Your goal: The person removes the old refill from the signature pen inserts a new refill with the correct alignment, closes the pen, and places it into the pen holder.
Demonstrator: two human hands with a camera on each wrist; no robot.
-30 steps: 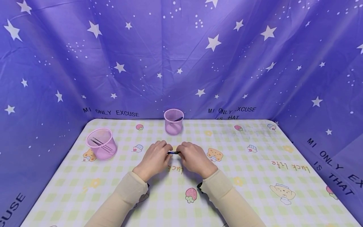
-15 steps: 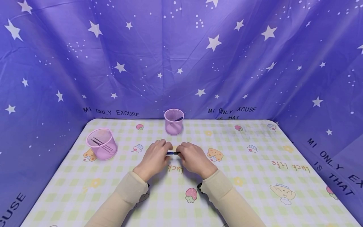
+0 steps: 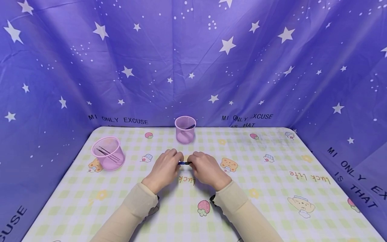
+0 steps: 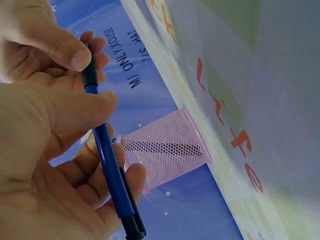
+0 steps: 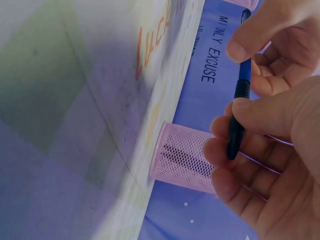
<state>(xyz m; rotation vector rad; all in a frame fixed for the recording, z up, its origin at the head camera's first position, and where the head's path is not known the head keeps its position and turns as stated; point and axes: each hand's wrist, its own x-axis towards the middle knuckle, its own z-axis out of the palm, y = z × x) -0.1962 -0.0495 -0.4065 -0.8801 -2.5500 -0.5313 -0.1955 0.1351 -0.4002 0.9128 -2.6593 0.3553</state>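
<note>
Between both hands, just over the table, lies a blue ballpoint pen (image 4: 107, 150) with a black clip end and a black grip section. My left hand (image 3: 165, 168) pinches its blue barrel between thumb and fingers. The pen's dark tip end (image 5: 234, 135) is pinched by my right hand (image 3: 208, 168). In the head view only a short piece of the pen shows in the gap between the hands. Beyond the hands stands a pink mesh pen cup (image 3: 185, 134) with a dark pen leaning inside.
A second pink mesh cup (image 3: 113, 159), holding several thin dark sticks, stands at the left of the table. A checked cloth (image 3: 272, 208) with cartoon prints covers the table. Behind and on both sides hangs a purple star curtain (image 3: 193, 60).
Both hands stay nearly in place on the pen. Only slight finger movement shows, and the cups stand where they were.
</note>
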